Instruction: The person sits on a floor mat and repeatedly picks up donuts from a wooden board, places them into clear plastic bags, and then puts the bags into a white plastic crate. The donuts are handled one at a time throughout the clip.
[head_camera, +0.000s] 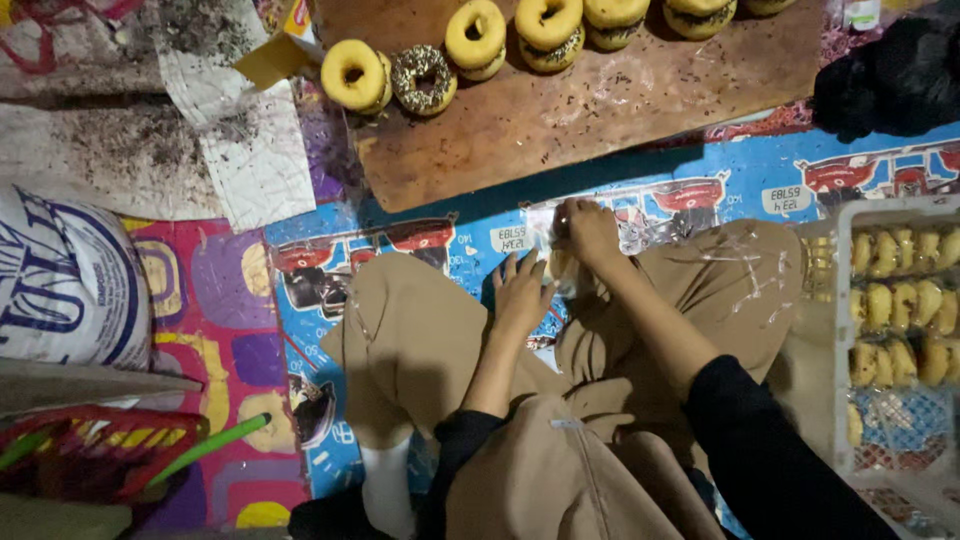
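Note:
I sit cross-legged on a patterned floor mat (760, 180). My left hand (520, 295) lies flat, fingers spread, on a small clear plastic bag (556, 262) on the mat between my knees. My right hand (590, 232) pinches the upper part of that bag; what is inside is hidden by my hands. Beyond them lies a brown wooden board (600, 110) carrying a row of glazed doughnuts (475, 35), some yellow, one with dark sprinkles (424, 78).
A white plastic crate (838, 330) of yellow pastries stands at the right. A printed sack (60, 285) and a red basket (90, 450) lie at the left. Crumb-strewn paper (240, 150) is at the upper left; a dark cloth (890, 80) at the upper right.

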